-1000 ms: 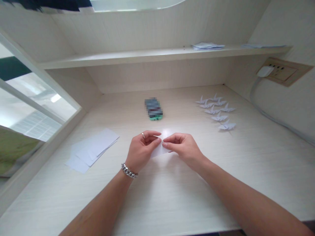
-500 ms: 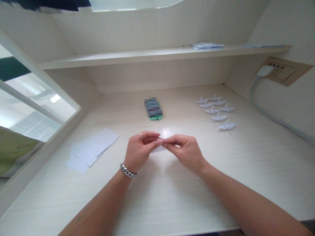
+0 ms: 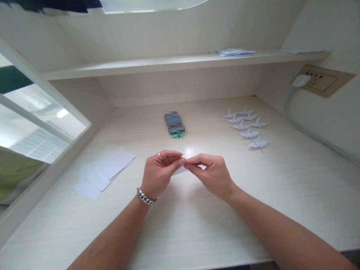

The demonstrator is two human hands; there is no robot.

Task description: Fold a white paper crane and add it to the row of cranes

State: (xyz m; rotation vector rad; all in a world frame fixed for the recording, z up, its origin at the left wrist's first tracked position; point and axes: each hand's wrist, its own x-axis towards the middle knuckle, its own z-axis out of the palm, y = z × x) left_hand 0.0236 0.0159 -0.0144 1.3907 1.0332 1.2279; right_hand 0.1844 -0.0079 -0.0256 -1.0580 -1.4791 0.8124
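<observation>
Between my two hands is a small piece of white paper point(image 3: 180, 171), mostly covered by my fingers. My left hand point(image 3: 161, 168), with a ring and a chain bracelet, pinches it from the left. From the right, my right hand point(image 3: 210, 170) pinches the paper between thumb and forefinger. The fingertips of both hands meet over the desk. Several folded white paper cranes point(image 3: 249, 133) stand in a group beyond my right hand. Left of my left hand lie loose white paper sheets point(image 3: 109, 168), overlapping each other.
A phone-like object point(image 3: 174, 124), its face pixelated, lies past my hands. Above runs a shelf point(image 3: 140, 65) bearing stacked paper point(image 3: 236, 51). A white plug point(image 3: 301, 80) sits in the wall socket, its cable point(image 3: 312, 137) trailing along the right. A framed opening point(image 3: 75, 140) borders the left.
My fingertips have shifted very slightly at the paper, and the right fingers have edged toward the left ones. The view has moved a touch; everything else stays put.
</observation>
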